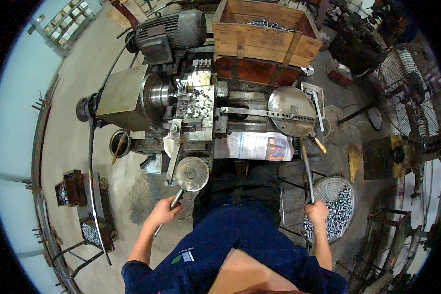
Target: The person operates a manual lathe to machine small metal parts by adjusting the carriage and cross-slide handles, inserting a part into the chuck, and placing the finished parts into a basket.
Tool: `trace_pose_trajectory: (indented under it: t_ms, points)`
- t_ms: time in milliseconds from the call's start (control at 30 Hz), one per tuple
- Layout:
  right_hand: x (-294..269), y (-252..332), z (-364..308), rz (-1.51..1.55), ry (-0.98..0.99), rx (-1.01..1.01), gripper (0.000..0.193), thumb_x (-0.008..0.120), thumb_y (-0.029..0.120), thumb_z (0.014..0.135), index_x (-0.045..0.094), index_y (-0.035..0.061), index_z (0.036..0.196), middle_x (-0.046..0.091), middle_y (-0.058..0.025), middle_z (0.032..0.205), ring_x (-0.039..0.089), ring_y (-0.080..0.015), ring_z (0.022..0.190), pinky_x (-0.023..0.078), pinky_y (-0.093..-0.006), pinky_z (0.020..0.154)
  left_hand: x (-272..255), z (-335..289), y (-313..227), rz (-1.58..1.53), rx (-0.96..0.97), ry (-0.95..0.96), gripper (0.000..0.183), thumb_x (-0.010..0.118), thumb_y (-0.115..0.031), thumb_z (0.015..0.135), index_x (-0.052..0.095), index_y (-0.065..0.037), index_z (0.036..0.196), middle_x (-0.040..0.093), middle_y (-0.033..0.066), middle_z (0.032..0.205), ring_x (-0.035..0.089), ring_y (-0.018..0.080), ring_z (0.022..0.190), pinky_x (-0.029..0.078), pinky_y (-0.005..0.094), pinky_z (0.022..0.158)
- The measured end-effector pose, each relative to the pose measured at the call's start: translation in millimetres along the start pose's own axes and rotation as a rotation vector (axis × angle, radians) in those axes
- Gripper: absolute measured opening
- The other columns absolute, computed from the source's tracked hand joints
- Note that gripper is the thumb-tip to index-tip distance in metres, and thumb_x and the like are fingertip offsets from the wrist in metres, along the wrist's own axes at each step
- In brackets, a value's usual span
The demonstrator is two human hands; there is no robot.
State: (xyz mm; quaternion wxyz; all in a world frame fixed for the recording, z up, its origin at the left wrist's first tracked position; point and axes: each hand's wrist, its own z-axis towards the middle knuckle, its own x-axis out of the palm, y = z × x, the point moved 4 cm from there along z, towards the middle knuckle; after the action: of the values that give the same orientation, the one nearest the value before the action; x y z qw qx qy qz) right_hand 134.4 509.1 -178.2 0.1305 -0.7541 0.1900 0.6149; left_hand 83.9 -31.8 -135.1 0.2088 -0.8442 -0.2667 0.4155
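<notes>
In front of me stands a small lathe with a bright metal spindle and a carriage strewn with shiny chips. My left hand is closed around a metal lever beside a round steel disc. A flat bar links that disc's side to the carriage. My right hand grips a long metal lever that rises toward a larger round disc. A perforated bar lies across this larger disc. Chips hide any workpiece at the spindle.
An electric motor and a wooden crate of metal parts stand at the back. Folded newspaper lies on the lathe's front. A basket of small metal pieces is beside my right hand. A fan stands far right.
</notes>
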Motion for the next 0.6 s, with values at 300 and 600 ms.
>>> trace_pose_trajectory:
  t_ms: [300, 600]
  points:
    - [-52.5, -117.2, 178.4, -0.24, -0.136, 0.425, 0.035, 0.059, 0.034, 0.07, 0.061, 0.0085, 0.094, 0.063, -0.0148, 0.097, 0.059, -0.0323, 0.094, 0.043, -0.0501, 0.081, -51.6, 55.8, 72.3, -0.778, -0.009, 0.024, 0.04, 0.067, -0.03, 0.075, 0.058, 0.0, 0.101, 0.064, 0.0126, 0.09, 0.063, 0.0224, 0.079, 0.049, 0.035, 0.072]
    - [-45.1, 35.1, 121.4, -0.02, -0.535, -0.059, 0.07, 0.066, 0.026, 0.058, 0.047, 0.0036, 0.122, 0.042, -0.0182, 0.128, 0.032, -0.0314, 0.126, 0.02, -0.0482, 0.106, -106.8, 162.4, 208.4, 0.696, -0.081, -0.538, 0.039, 0.059, -0.037, 0.077, 0.059, -0.003, 0.095, 0.063, 0.0158, 0.081, 0.06, 0.0366, 0.077, 0.049, 0.0447, 0.067]
